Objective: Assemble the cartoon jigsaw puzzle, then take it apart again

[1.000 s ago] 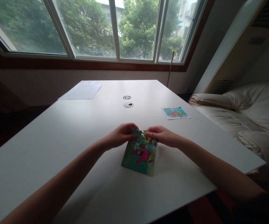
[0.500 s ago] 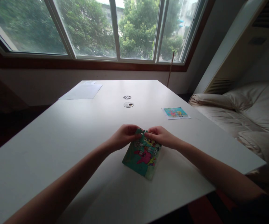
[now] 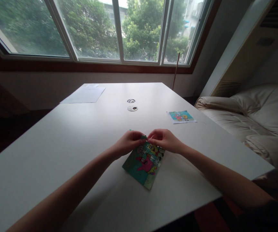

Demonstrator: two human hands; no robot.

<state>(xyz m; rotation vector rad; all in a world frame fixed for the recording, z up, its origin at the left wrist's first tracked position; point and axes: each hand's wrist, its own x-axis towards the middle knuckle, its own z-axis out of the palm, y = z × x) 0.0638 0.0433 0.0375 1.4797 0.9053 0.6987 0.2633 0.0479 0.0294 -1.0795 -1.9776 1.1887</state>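
Observation:
A colourful cartoon jigsaw puzzle [image 3: 142, 164] lies flat on the white table [image 3: 57, 141], turned at an angle. My left hand [image 3: 127, 143] has its fingers closed on the puzzle's far left corner. My right hand [image 3: 164, 140] pinches the far edge right beside it, fingertips almost touching the left hand's. What sits under the fingertips is hidden.
A small printed picture [image 3: 181, 116] with the same cartoon lies at the right of the table. A sheet of paper [image 3: 83, 94] lies far left. Two round cable ports [image 3: 132, 105] sit mid-table. A cushioned sofa [image 3: 250, 112] stands to the right, windows behind.
The puzzle has turned clockwise and slid slightly left on the table. Both hands stayed at its far edge and moved closer together.

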